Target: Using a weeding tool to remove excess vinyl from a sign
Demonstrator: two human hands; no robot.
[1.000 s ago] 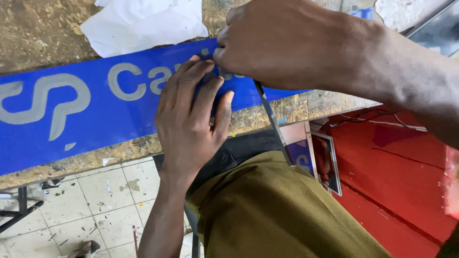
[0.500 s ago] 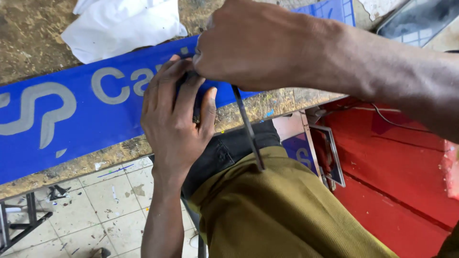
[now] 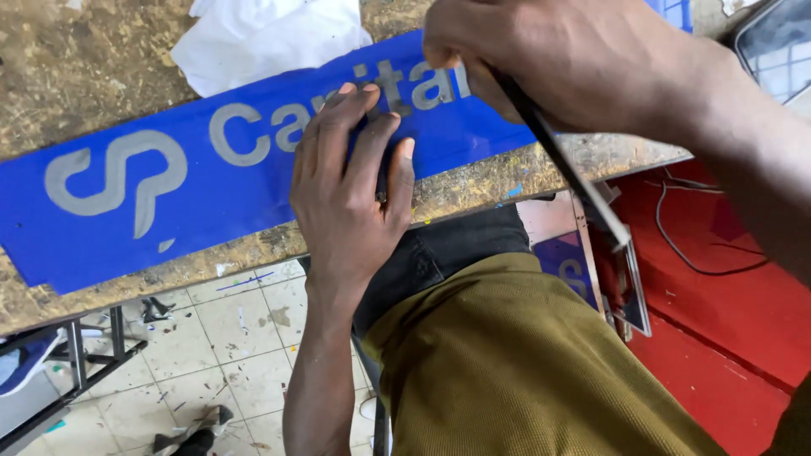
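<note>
A long blue sign strip with grey cut-out lettering lies across a worn wooden workbench. My left hand presses flat on the strip near the bench's front edge, fingers spread over the letters. My right hand is closed around a thin dark blade-like tool. The tool's working end, under the fist at the lettering, is hidden. Its long free end slants down to the right, past the bench edge.
White crumpled paper lies on the bench behind the strip. Below are my olive shirt, a tiled floor, a red surface with a black cable, a small framed panel and a metal stand leg.
The view has shifted, so the strip and both hands sit further right in frame. My right hand stays clenched on the tool over the lettering; my left hand stays flat on the strip.
</note>
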